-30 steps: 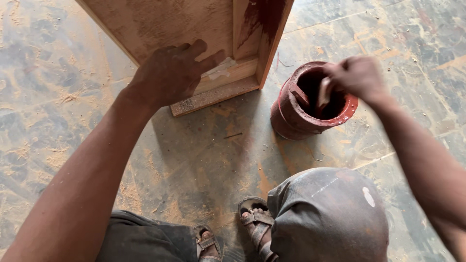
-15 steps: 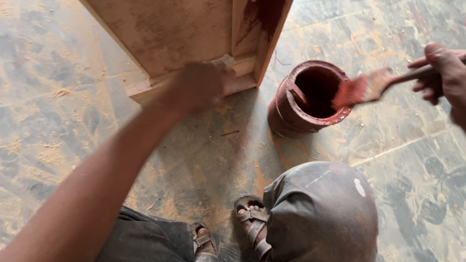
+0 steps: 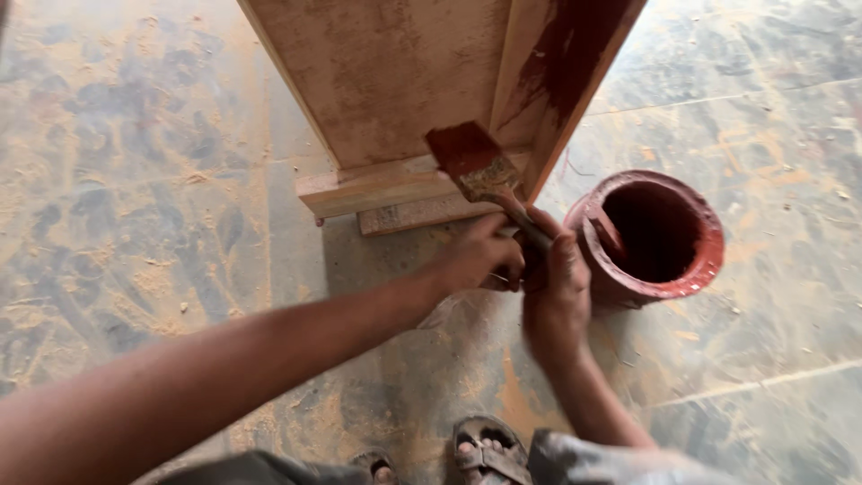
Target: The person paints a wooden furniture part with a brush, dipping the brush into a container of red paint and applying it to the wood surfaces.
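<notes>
Right hand (image 3: 557, 287) wrapped around the handle of a paintbrush (image 3: 485, 175), fingers curled tight on it, knuckles toward the camera. Left hand (image 3: 476, 256) just beside, touching the right hand at the handle, fingers folded in a loose fist against the same stem — whether actually gripping the handle or only steadying the other hand, impossible to tell. Brush angled up and away from the hands, bristles loaded with dark red paint and pressed against the lower edge of a wooden cabinet frame (image 3: 386, 81), right where the upright inner board meets the bottom rail (image 3: 377, 187). Red paint already smeared over the right-hand upright (image 3: 575, 54) of the frame; the broad back panel bare, pale and dusty. A short offcut of wood (image 3: 413, 216) under the rail, flat on the floor.

Just right of the hands, near the right wrist — a round paint pot (image 3: 660, 238), red-coated inside and out, rim caked, standing upright on the floor and touching nothing of the frame. Floor (image 3: 135, 180) mottled grey, strewn with sawdust. At the bottom edge, a sandalled foot (image 3: 485, 449) and a grey-clad knee (image 3: 611, 462).
</notes>
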